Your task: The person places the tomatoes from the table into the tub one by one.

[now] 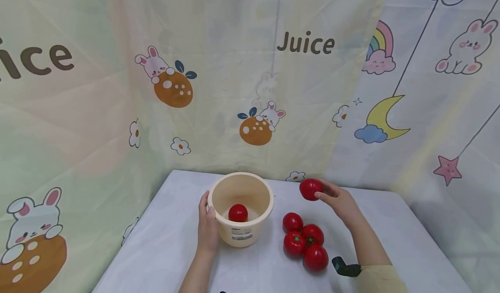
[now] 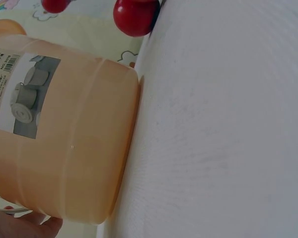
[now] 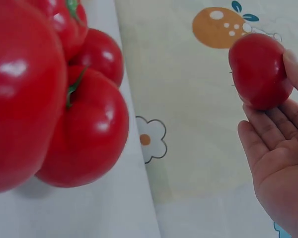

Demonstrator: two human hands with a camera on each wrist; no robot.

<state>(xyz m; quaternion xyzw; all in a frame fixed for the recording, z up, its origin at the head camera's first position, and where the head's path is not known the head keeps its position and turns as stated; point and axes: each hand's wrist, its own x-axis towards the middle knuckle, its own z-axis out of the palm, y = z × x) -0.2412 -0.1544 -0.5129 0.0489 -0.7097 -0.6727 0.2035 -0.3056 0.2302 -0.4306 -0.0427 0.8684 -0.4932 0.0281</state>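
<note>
A cream plastic bucket point(image 1: 244, 234) stands on the table, one red tomato point(image 1: 238, 213) lying inside it. My left hand point(image 1: 208, 228) grips the bucket's left side near the rim, and in the left wrist view its fingers point(image 2: 27, 225) reach round the wall. Up off the table, to the right of the bucket, my right hand point(image 1: 340, 199) pinches another tomato point(image 1: 310, 189) between thumb and fingers. The right wrist view shows this held tomato point(image 3: 260, 72) from the palm side. Below that hand, several tomatoes point(image 1: 315, 258) sit clustered on the table.
A white cloth covers the table point(image 1: 269, 267). Printed curtains point(image 1: 218, 58) hang behind it and along both sides. A dark strap piece point(image 1: 345, 268) shows at the right wrist, beside a pale yellow sleeve point(image 1: 380, 279).
</note>
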